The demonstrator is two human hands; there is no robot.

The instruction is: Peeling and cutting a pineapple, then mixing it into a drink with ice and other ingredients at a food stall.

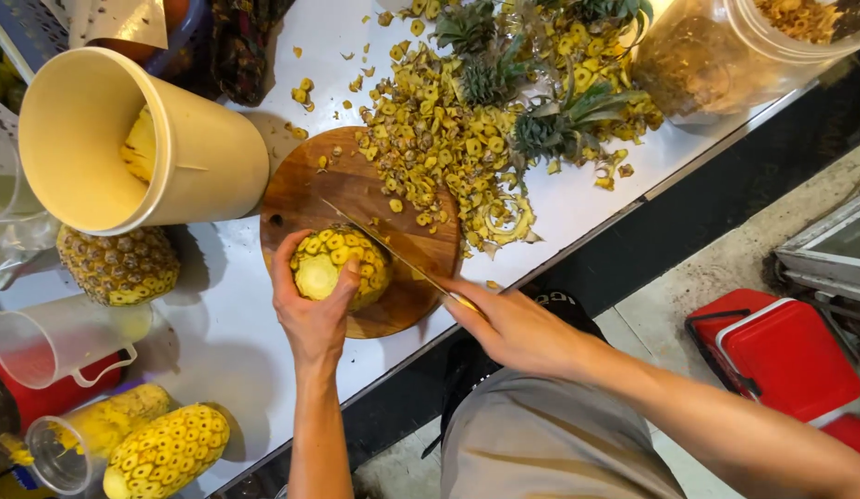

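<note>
While the left hand (311, 310) wraps its fingers over the top of a half-peeled pineapple (340, 265) to pin it on its side, the right hand (513, 325) is closed round the handle of a long knife (384, 245), whose blade lies slantwise across the fruit's upper edge. The pineapple rests on a round wooden board (351, 189) near the table's (226, 323) front edge, which gives the blade something firm to meet. Peel scraps (430, 139) and leafy crowns (550, 125) are heaped on the board's far side and beyond it, away from the hands. Left of the board, a tall cream tub (199, 157) lies tilted with what looks like peeled fruit inside, though shadow makes that unsure. An unpeeled pineapple (118, 265) sits below it, and a peeled one (164, 453) lies at the near corner.
</note>
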